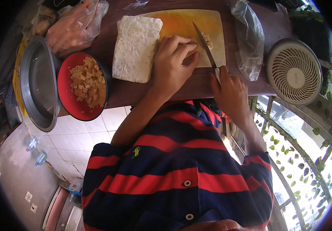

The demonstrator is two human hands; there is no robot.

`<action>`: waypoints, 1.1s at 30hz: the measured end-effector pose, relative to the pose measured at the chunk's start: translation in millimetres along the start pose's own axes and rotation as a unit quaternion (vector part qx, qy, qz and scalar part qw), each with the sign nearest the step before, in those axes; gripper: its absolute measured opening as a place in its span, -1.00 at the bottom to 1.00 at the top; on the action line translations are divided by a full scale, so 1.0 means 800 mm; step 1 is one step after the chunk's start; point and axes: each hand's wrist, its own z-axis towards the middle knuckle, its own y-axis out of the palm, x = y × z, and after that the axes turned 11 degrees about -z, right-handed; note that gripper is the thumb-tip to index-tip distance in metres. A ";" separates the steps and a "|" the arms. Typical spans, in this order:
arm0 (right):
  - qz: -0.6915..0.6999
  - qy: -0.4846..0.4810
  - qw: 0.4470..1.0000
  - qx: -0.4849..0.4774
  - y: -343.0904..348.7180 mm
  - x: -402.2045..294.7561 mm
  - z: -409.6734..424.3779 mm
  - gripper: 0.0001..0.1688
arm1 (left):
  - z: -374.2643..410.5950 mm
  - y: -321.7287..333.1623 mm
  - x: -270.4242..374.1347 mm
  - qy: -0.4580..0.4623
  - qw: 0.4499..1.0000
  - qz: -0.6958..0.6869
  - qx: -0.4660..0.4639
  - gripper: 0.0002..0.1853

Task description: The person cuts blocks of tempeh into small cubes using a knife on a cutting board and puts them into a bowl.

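My left hand [176, 57] presses a tempeh piece [195, 47] onto the cutting board [183, 17], fingers bent over it and partly hiding it. In my right hand [231, 92] is a kitchen knife [207, 49], gripped by its handle, blade slanting up and left just right of the piece. Small cut cubes [207, 40] lie on the board to the right of the blade. A large white tempeh block [137, 47] overlaps the board's left side. Further left, a red bowl [65, 78] holds many tempeh cubes [88, 82].
A grey metal basin [40, 83] stands left of the bowl, near a plastic bag with orange contents [70, 31]. Right of the board lies a clear plastic bag [249, 43], then a round fan [294, 72] by the table's right end. The wooden table's front edge [189, 86] runs close to my body.
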 end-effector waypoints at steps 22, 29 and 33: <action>-0.063 -0.029 0.997 -0.037 -0.004 -0.004 0.003 -0.70 | -0.002 -0.003 0.002 -0.012 1.000 -0.007 -0.015 -0.77; -0.074 -0.021 0.997 -0.027 -0.003 -0.004 0.020 -0.70 | -0.002 -0.004 0.003 -0.002 1.000 0.007 -0.014 -0.76; -0.030 -0.025 0.999 -0.009 -0.005 0.000 0.019 -0.70 | -0.006 -0.004 -0.001 0.007 1.000 -0.005 -0.023 -0.75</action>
